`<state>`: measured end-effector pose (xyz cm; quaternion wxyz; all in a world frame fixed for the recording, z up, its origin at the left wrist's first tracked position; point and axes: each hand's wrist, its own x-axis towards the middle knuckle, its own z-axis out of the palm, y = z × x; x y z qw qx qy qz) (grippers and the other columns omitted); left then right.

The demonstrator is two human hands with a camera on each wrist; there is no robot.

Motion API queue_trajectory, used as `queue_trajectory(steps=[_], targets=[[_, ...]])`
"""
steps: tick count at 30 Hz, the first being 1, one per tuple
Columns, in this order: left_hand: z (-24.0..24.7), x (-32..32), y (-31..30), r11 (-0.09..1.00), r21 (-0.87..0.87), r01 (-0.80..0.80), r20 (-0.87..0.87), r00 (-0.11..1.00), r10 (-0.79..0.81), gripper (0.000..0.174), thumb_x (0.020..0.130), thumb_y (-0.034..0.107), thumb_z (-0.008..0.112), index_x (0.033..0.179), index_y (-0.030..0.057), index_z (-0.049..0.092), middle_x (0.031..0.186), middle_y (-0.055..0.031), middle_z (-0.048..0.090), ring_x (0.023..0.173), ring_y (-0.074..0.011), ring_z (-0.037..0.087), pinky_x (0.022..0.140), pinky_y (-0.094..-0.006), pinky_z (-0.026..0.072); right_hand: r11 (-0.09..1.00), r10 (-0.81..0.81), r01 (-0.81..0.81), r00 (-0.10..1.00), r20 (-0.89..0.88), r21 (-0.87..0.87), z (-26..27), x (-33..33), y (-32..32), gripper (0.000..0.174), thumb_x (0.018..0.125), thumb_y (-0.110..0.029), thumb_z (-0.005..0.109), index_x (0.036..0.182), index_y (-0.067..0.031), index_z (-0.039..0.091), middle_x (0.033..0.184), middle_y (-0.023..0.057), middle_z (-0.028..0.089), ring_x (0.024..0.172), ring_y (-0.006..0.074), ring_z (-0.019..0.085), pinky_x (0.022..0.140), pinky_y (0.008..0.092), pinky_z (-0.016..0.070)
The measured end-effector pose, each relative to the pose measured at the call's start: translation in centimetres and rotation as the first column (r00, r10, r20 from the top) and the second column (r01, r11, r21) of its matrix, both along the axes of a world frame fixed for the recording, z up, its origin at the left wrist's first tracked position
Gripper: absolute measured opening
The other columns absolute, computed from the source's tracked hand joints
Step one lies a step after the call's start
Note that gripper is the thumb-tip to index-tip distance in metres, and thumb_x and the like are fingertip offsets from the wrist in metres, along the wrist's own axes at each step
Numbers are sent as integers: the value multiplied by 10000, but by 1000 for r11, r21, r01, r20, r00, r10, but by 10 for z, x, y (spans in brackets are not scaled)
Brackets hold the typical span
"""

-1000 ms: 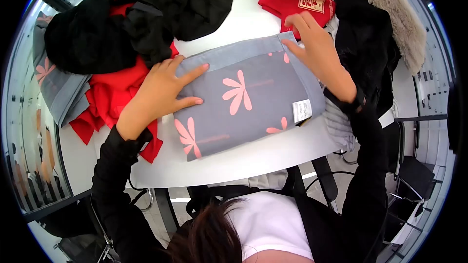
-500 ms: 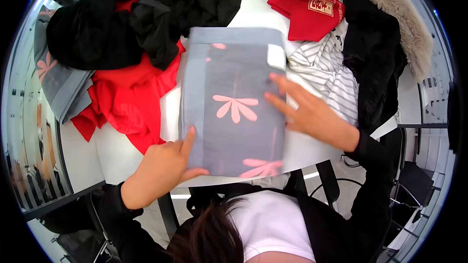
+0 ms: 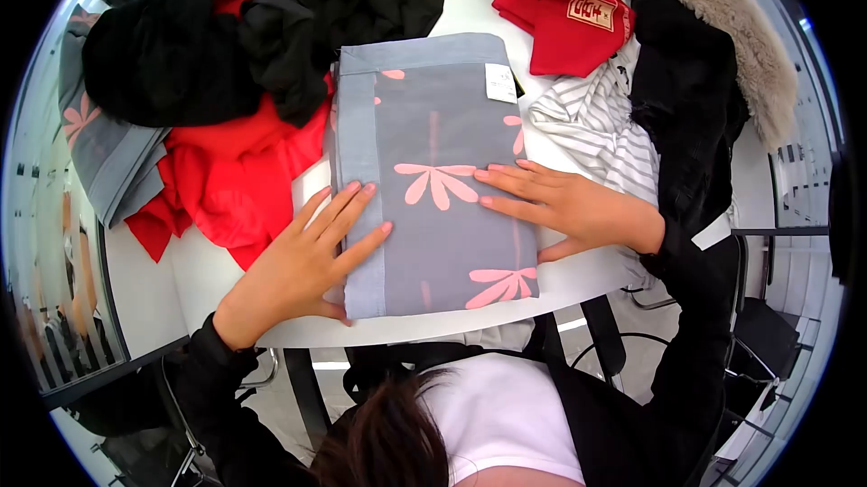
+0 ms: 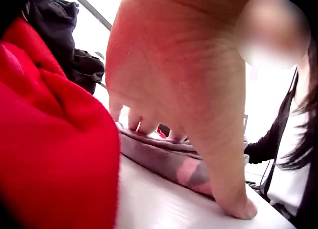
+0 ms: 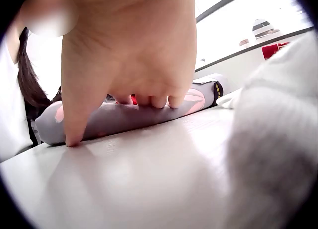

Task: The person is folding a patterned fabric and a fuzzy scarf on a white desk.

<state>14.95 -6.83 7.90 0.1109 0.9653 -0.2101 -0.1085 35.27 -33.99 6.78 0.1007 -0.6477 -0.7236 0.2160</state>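
While the folded grey cloth [image 3: 438, 139] lies near centre on the white table [image 3: 471, 4], our left hand [image 3: 302, 266] and right hand [image 3: 578, 207] rest on its corresponding sides, fingers spread, gripping nothing.

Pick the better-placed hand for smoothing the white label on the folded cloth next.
Probably the right hand: its fingers rest on the folded cloth, on the white label's side. The left hand lies at the opposite edge, farther from it.
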Motion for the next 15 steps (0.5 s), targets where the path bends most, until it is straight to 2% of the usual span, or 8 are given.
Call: queue_trajectory(steps=[2, 5, 8, 11, 14, 15], targets=[[2, 4, 7, 999, 15, 43, 6, 999, -43, 967, 439, 312, 816, 1291, 80, 420, 1403, -211, 300, 1293, -351, 308, 1045, -453, 278, 1000, -18, 17, 1000, 20, 17, -6, -1, -1, 899, 588, -177, 744, 1369, -85, 310, 1445, 157, 238, 1306, 327, 299, 1072, 425, 275], [-7, 7, 15, 996, 73, 57, 110, 992, -65, 915, 431, 226, 800, 1263, 88, 446, 1386, -160, 351, 1265, -324, 358, 1039, -424, 307, 997, -47, 44, 998, 37, 71, -6, -3, 2, 886, 561, -141, 751, 1340, -70, 334, 1434, 163, 253, 1287, 336, 323, 1044, 408, 319], [-5, 12, 12, 992, 105, 63, 151, 985, -79, 802, 483, 150, 764, 1228, 92, 475, 1366, -136, 384, 1231, -314, 399, 1026, -406, 334, 984, -91, 77, 993, 80, 159, -9, -4, 3, 848, 544, -104, 743, 1301, -48, 364, 1425, 167, 266, 1267, 338, 344, 1013, 393, 356], [-20, 14, 10, 985, 143, 101, 307, 941, -141, 713, 523, 84, 723, 1199, 89, 495, 1342, -124, 413, 1215, -306, 414, 1011, -407, 350, 980, -109, 80, 982, 157, 182, -10, -2, 7, 814, 541, -71, 724, 1279, -33, 383, 1415, 168, 285, 1253, 332, 364, 993, 382, 379], [-23, 19, 7, 947, 313, 71, 451, 866, -214, 637, 562, 64, 694, 1171, 84, 508, 1311, -121, 446, 1200, -299, 429, 992, -407, 367, 973, -148, 100, 962, 229, 209, -13, 0, 11, 774, 546, -60, 708, 1257, -29, 404, 1403, 165, 310, 1239, 326, 385, 978, 378, 392], [-21, 22, 8, 965, 250, 72, 417, 892, -174, 615, 572, 73, 689, 1161, 77, 510, 1300, -122, 455, 1190, -301, 436, 983, -409, 374, 968, -168, 112, 953, 250, 226, -15, 1, 12, 759, 548, -59, 704, 1248, -28, 413, 1398, 164, 318, 1234, 324, 392, 973, 378, 396]])
